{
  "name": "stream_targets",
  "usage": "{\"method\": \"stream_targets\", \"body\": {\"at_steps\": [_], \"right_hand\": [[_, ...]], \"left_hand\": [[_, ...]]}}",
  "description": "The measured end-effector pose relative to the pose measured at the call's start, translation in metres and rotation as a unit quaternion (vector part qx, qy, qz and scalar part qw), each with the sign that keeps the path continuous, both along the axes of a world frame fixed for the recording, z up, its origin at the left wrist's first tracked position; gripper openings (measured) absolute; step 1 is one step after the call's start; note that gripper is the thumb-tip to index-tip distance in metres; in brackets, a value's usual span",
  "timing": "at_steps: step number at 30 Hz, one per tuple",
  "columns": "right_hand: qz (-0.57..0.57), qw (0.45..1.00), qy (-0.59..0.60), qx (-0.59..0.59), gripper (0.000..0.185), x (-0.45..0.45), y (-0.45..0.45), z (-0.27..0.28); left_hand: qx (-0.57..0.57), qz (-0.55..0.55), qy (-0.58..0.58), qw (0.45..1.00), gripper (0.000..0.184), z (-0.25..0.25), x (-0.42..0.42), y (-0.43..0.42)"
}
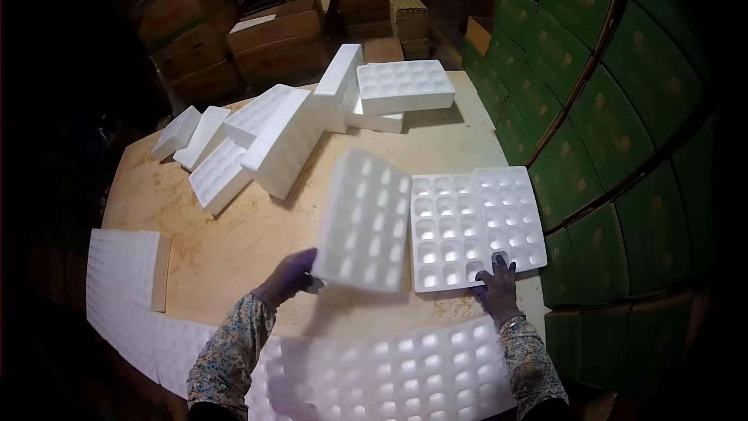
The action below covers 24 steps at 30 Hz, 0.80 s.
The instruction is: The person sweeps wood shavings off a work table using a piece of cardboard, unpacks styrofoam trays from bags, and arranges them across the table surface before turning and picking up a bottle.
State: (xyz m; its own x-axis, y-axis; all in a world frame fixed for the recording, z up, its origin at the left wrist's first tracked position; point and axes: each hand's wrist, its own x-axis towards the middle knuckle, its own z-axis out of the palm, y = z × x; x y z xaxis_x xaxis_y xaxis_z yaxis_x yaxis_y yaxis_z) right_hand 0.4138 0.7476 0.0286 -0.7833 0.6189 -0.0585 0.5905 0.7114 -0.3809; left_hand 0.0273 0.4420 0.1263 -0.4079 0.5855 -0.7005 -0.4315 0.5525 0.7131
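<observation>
My left hand (288, 277), in a purple glove, grips the lower left edge of a white foam tray (365, 222). That tray has rows of rounded hollows and is tilted up off the table, slightly blurred. To its right, two foam trays lie flat side by side, hollows upward: a left one (445, 230) and a right one (510, 214). My right hand (497, 284), also gloved, rests with spread fingers on the front edge of these two, near where they meet. More foam trays (405, 366) line the table's front edge below my arms.
Toward the back of the wooden table (226, 249), several white foam pieces lie in a loose heap (284, 132). A foam block (125, 265) sits at the left edge. Green boxes (608, 125) form a wall on the right. Cardboard boxes (276, 35) stand behind the table.
</observation>
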Motion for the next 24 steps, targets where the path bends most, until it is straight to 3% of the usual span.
{"method": "stream_targets", "body": {"at_steps": [2,3,4,5,6,7,9,10,12,14,16,18,19,21,22,23,24], "right_hand": [[0.002,1.0,-0.015,0.011,0.032,-0.007,-0.003,-0.004],[0.008,1.0,-0.005,0.015,0.032,-0.015,-0.003,-0.002],[0.013,0.999,-0.031,0.004,0.033,-0.017,-0.006,0.005],[0.015,0.998,-0.06,-0.009,0.033,-0.016,-0.009,0.006],[-0.008,0.998,-0.044,-0.045,0.032,-0.014,-0.01,0.002],[-0.012,0.997,-0.055,-0.049,0.032,-0.014,-0.012,0.003],[-0.018,0.997,-0.071,-0.039,0.031,-0.022,-0.009,0.014],[-0.008,0.996,-0.081,-0.034,0.032,-0.024,-0.006,0.016],[0.006,0.994,-0.101,-0.045,0.033,-0.023,-0.014,0.02],[0.0,0.995,-0.078,-0.061,0.037,-0.027,-0.013,0.026],[0.018,0.999,-0.03,-0.026,0.04,-0.023,-0.012,0.011],[0.011,0.999,-0.041,-0.032,0.039,-0.025,-0.013,0.014],[0.013,0.998,-0.046,-0.029,0.038,-0.028,-0.012,0.013],[0.012,0.998,-0.06,-0.034,0.038,-0.032,-0.013,0.018],[0.002,0.997,-0.065,-0.051,0.037,-0.035,-0.016,0.026],[-0.01,0.996,-0.077,-0.05,0.036,-0.035,-0.014,0.019],[-0.013,0.996,-0.076,-0.048,0.036,-0.036,-0.013,0.018]], "left_hand": [[-0.144,-0.158,0.126,0.969,0.059,-0.007,0.006,-0.018],[-0.249,-0.34,0.506,0.752,0.066,-0.025,-0.006,-0.015],[-0.21,-0.227,0.568,0.763,0.077,-0.005,-0.013,0.003],[-0.061,-0.119,0.648,0.75,0.077,-0.021,-0.051,0.016],[-0.159,-0.014,0.788,0.595,0.08,0.041,-0.09,0.063],[-0.224,0.018,0.732,0.643,0.084,0.05,-0.12,0.078],[-0.27,-0.009,0.64,0.719,0.076,0.021,-0.178,0.063],[-0.129,0.025,0.714,0.688,0.067,-0.035,-0.239,0.044],[-0.062,0.096,0.69,0.715,0.061,-0.015,-0.227,0.012],[0.014,0.095,0.691,0.716,0.052,-0.017,-0.193,-0.045],[-0.019,0.077,0.541,0.837,0.049,-0.022,-0.132,-0.083],[-0.177,-0.08,0.279,0.94,0.051,0.021,-0.093,-0.096],[-0.189,-0.069,0.288,0.936,0.051,0.014,-0.116,-0.11],[-0.137,-0.079,0.53,0.833,0.056,-0.021,-0.178,-0.12],[-0.16,0.006,0.61,0.776,0.057,-0.018,-0.21,-0.114],[-0.242,0.007,0.728,0.641,0.055,-0.02,-0.246,-0.112],[-0.285,-0.011,0.757,0.588,0.054,-0.018,-0.257,-0.114]]}}
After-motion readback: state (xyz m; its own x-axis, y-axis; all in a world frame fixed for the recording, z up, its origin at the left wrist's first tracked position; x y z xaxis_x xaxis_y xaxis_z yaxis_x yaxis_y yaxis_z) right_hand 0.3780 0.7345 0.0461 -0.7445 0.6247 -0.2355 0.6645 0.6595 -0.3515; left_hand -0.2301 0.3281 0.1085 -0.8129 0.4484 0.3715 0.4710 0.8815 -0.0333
